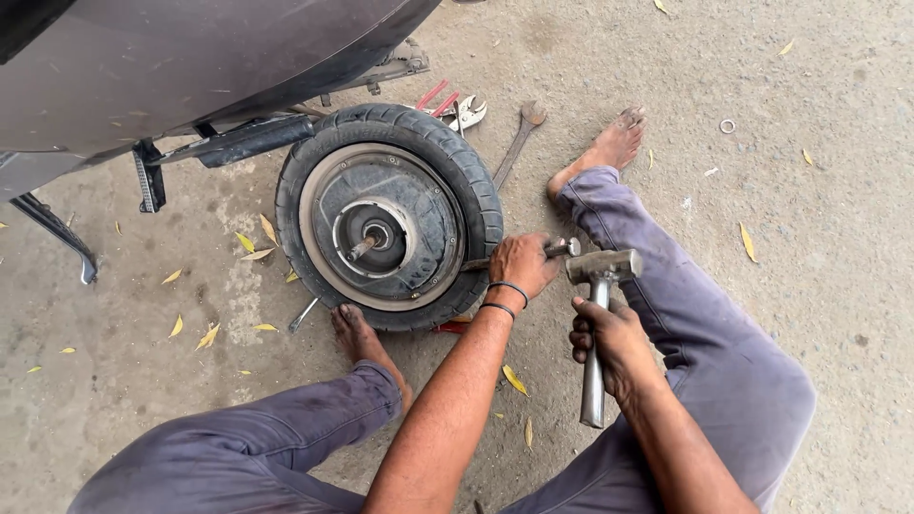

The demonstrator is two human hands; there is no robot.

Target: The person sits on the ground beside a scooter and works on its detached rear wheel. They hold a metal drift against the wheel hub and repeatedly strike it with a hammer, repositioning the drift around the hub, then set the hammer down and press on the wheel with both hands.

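A small scooter wheel (388, 217) with a black tyre and grey hub lies flat on the concrete ground. My left hand (520, 264) grips a metal chisel-like tool (562, 247) whose tip rests at the wheel's right rim. My right hand (609, 345) holds a steel hammer (600, 276) by its handle, its head just right of the tool's end. Both my bare feet bracket the wheel: one foot (354, 331) presses against the tyre's lower edge, the other (609, 145) lies beyond the wheel to the right.
A grey scooter body (181, 57) overhangs the upper left, with a footpeg (148, 176) and stand (62, 233). Red-handled pliers (457, 108) and a spanner (519, 138) lie behind the wheel. A small ring (727, 126) and dry leaves dot the ground.
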